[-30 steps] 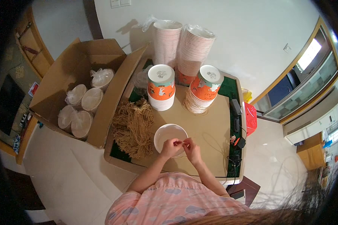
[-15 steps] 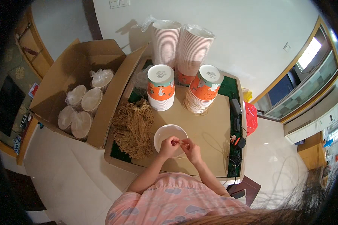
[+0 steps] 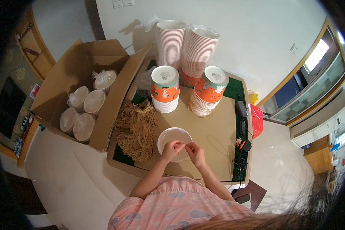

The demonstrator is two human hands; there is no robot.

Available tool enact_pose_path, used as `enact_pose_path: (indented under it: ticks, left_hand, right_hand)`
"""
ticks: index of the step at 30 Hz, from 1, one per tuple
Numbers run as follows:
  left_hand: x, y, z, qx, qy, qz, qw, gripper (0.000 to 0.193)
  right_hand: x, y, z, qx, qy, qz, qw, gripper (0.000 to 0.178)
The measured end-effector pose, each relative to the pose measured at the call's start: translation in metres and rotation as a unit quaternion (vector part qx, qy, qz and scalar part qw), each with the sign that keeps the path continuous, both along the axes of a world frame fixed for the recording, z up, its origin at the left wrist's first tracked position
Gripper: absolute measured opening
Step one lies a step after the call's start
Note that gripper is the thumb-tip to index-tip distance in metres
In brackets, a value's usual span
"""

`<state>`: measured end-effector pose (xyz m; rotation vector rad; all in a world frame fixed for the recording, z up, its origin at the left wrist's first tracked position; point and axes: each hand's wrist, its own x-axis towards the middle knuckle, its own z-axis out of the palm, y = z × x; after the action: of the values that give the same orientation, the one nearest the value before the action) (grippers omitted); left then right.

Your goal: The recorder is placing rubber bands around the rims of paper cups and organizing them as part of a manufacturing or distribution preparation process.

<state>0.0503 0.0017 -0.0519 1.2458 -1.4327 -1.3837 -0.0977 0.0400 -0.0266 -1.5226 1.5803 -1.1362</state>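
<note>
Atop a brown tabletop (image 3: 214,140), a white paper tub (image 3: 168,135) sits beneath a person's left hand (image 3: 173,150) and right hand (image 3: 196,154), poised close together over its near-right side, fingertips pinched, anything between them too small to make out.

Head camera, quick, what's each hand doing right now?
Left hand: closed in a pinch over the white cup; anything held is too small to tell.
Right hand: also pinched closed, beside the left; its hold can't be told.
</note>
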Motion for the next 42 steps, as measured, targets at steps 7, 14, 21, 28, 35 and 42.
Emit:
enact_pose_path:
  ticks: [7,14,21,28,35,42]
  left_hand:
    - [0.002,-0.001,0.012,-0.096,-0.104,-0.007,0.990,0.014]
    - [0.002,-0.001,0.012,-0.113,-0.076,0.001,0.991,0.011]
    - [-0.002,-0.001,0.010,-0.144,-0.063,-0.009,0.988,0.013]
    - [-0.016,0.007,0.021,-0.276,-0.222,0.092,0.931,0.005]
    - [-0.013,0.009,0.025,-0.260,-0.179,0.062,0.947,0.007]
    - [-0.006,0.019,0.043,-0.161,-0.154,0.011,0.975,0.017]
  right_hand:
    - [-0.004,0.001,-0.005,-0.011,0.052,0.018,0.998,0.013]
    - [-0.006,0.001,-0.005,0.041,-0.024,0.036,0.998,0.013]
    - [-0.007,0.000,-0.006,0.032,-0.032,0.036,0.998,0.012]
    - [-0.005,-0.001,-0.001,-0.027,0.061,0.035,0.997,0.010]
    - [-0.003,0.002,0.014,0.003,0.020,-0.008,1.000,0.009]
    - [-0.011,0.004,0.023,-0.002,0.038,-0.001,0.999,0.010]
